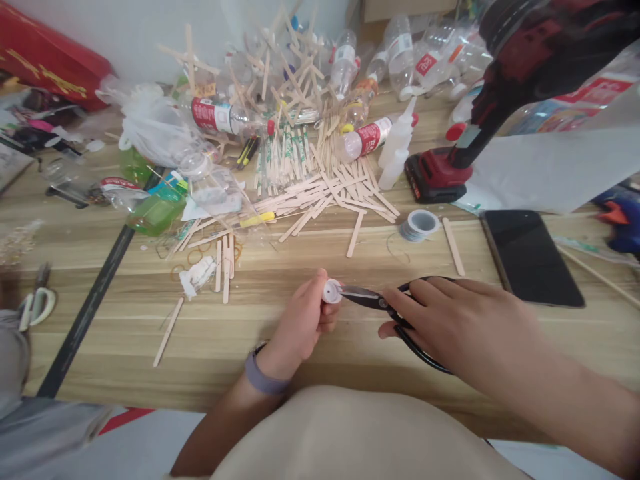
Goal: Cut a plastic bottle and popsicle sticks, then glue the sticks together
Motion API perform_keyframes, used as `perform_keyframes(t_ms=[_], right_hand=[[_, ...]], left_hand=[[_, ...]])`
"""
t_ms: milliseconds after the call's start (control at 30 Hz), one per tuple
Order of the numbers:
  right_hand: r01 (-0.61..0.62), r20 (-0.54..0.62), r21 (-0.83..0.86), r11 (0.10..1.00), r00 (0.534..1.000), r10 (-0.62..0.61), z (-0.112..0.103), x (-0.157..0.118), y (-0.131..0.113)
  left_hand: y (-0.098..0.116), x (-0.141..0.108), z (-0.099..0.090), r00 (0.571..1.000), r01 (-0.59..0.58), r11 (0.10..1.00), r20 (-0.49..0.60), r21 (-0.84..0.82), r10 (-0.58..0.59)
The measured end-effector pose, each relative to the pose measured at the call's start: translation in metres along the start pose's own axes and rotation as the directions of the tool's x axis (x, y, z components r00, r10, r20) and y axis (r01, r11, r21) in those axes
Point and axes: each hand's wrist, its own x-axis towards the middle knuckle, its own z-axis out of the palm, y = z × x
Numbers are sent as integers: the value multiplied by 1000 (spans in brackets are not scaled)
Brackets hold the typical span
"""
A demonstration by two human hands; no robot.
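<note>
My left hand (303, 317) pinches a small white bottle cap (331, 291) between thumb and fingers, its hollow side facing up and toward the scissors. In my right hand (450, 320) is a pair of black-handled scissors (367, 297), gripped round the loops. Their pointed blades reach left, and the tips are at the cap's right rim; whether they are inside it I cannot tell. Ahead of the hands on the table lie a roll of grey thread or wire (420, 225) and a loose wooden stick (453, 247).
Beyond lies a pile of wooden sticks (325, 193) and plastic bottles (367, 139). A red and black power drill (440, 170) stands at right, near a phone (533, 257). White glue bottles (396, 147) stand beside the sticks. White-handled scissors (37, 307) lie left, near another person's sleeve (13, 360).
</note>
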Motion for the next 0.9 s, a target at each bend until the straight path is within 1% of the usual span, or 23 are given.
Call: perform_keyframes(t_ms=[167,367,533,633,833,900], right_hand=[[3,55,-6,1000,998,-3,2,5,-4],[25,60,-16,1000,998,-24,2,5,-5],[41,75,-6,999,996,-41,2,6,-3],[38,84,0,999,996,-38,2,7,-2],[58,58,-6,998,997,-57,3,8,-3],[65,45,-19,998,997,-65,4,7,-4]], left_hand=[[0,-2,2,1000,-17,999,15,40,16],[1,-4,4,1000,-6,998,6,64,5],[0,-3,3,1000,21,998,21,55,-22],[0,-2,3,1000,15,998,10,66,-16],[-1,-3,4,1000,9,994,-1,109,-9],[-1,-3,4,1000,23,994,-6,104,-23]])
